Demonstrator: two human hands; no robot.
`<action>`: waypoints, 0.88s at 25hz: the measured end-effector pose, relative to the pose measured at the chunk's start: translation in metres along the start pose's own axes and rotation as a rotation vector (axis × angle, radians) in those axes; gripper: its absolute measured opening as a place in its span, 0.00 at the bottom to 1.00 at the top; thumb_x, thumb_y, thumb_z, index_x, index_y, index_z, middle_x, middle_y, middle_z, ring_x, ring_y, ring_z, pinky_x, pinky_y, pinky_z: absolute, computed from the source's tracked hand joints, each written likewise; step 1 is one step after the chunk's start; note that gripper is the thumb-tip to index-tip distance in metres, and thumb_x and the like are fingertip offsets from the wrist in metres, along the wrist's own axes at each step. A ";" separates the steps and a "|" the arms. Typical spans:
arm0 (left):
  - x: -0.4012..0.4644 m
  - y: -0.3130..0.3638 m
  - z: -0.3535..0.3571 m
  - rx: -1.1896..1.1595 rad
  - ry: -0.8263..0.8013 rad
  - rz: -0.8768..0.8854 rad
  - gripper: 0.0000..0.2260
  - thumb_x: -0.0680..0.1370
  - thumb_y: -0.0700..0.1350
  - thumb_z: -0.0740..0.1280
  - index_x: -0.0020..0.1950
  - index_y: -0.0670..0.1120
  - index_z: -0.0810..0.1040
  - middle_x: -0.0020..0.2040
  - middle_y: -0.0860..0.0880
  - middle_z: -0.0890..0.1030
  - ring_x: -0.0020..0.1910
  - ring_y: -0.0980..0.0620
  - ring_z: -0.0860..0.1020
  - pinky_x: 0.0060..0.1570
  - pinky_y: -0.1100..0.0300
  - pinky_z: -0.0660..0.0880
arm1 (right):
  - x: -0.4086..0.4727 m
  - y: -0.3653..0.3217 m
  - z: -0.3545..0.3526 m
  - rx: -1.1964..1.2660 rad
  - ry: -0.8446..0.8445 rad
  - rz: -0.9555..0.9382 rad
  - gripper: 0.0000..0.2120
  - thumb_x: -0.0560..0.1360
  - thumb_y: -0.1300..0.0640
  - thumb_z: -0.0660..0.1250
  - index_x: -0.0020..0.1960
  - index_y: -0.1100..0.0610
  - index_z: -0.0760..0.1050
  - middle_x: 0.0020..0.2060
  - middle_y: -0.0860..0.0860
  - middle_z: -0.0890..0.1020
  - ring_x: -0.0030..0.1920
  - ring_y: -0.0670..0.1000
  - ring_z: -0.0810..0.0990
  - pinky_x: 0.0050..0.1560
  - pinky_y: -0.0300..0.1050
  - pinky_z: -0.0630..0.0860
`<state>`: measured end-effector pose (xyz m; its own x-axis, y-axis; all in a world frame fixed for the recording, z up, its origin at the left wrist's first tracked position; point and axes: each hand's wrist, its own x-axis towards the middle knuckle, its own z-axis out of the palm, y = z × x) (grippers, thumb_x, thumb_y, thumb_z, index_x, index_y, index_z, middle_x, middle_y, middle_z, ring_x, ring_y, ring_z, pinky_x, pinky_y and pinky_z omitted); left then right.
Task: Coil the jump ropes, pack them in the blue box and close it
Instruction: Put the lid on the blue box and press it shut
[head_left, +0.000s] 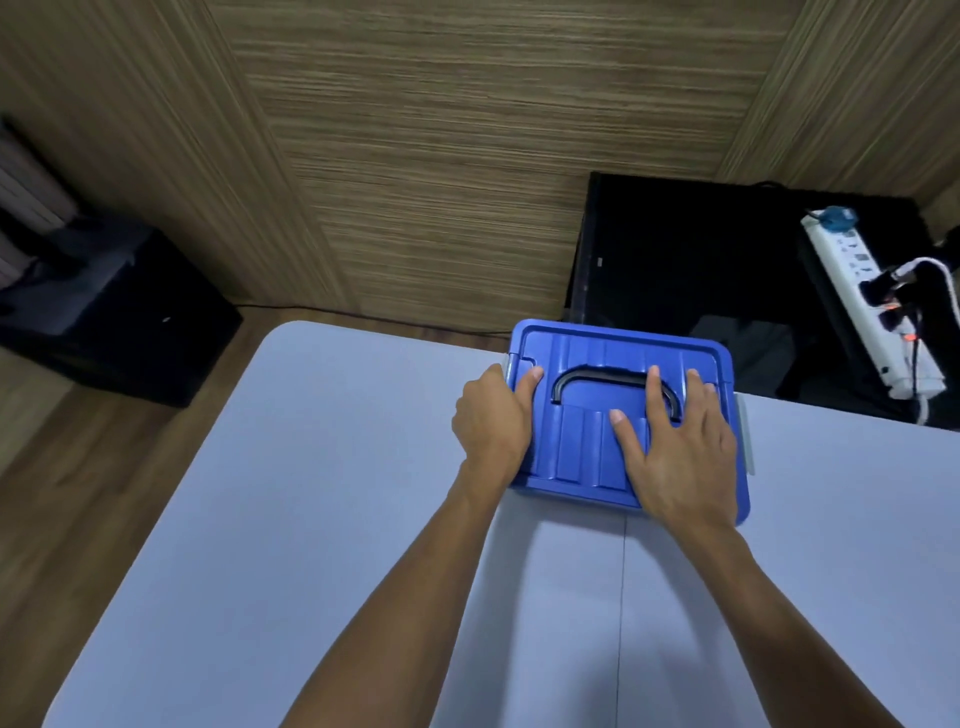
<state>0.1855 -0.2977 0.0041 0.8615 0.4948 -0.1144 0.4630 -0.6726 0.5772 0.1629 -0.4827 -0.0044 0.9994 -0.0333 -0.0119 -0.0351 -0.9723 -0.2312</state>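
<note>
**Both hands on the lidded blue box**

The blue box (587, 447) sits right of centre in the frame, on the far part of a pale grey table (311, 519), and its lid is on. A black carry handle (592, 375) lies flat in the recess of the lid. No jump ropes can be seen; whatever is inside the box is hidden by the lid.

The left hand (491, 421) is at the box's left edge, thumb lying on top of the lid and the rest of the fingers wrapped down over the side, gripping that edge by a pale latch (508, 366). The right hand (680, 447) lies flat on the right half of the lid, fingers straight and spread, pressing down; two of them cross the right end of the handle. Another pale latch (745, 436) shows at the box's right side, just beside that hand.

Behind the table, in the upper right of the frame, a white power strip (862, 296) with cables plugged in rests on a black surface (675, 260). At the left edge a dark box-shaped thing (119, 322) stands on the wooden floor (78, 493), before a striped brown wall (441, 156).
</note>
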 end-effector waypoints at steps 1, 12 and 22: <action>-0.003 0.003 0.003 0.015 0.032 0.015 0.20 0.79 0.61 0.58 0.48 0.44 0.74 0.42 0.46 0.81 0.41 0.44 0.79 0.37 0.54 0.72 | 0.000 -0.001 0.000 -0.008 -0.002 0.007 0.35 0.79 0.33 0.45 0.81 0.47 0.47 0.80 0.57 0.49 0.80 0.58 0.47 0.76 0.56 0.51; -0.021 0.005 0.024 0.365 -0.029 0.432 0.38 0.79 0.65 0.42 0.78 0.38 0.51 0.79 0.39 0.47 0.78 0.45 0.42 0.76 0.50 0.43 | -0.002 -0.001 -0.001 0.152 0.127 0.101 0.35 0.80 0.36 0.57 0.81 0.50 0.53 0.80 0.56 0.52 0.80 0.57 0.47 0.76 0.55 0.49; -0.026 0.004 0.027 0.369 -0.030 0.410 0.33 0.81 0.61 0.45 0.78 0.40 0.51 0.79 0.41 0.48 0.78 0.45 0.45 0.76 0.49 0.48 | 0.013 0.004 -0.009 0.303 0.243 0.583 0.36 0.77 0.43 0.67 0.79 0.53 0.57 0.69 0.56 0.69 0.65 0.58 0.69 0.63 0.55 0.65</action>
<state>0.1709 -0.3283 -0.0122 0.9896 0.1400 0.0343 0.1265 -0.9577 0.2585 0.1753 -0.4887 0.0033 0.7883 -0.6153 -0.0066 -0.5302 -0.6738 -0.5146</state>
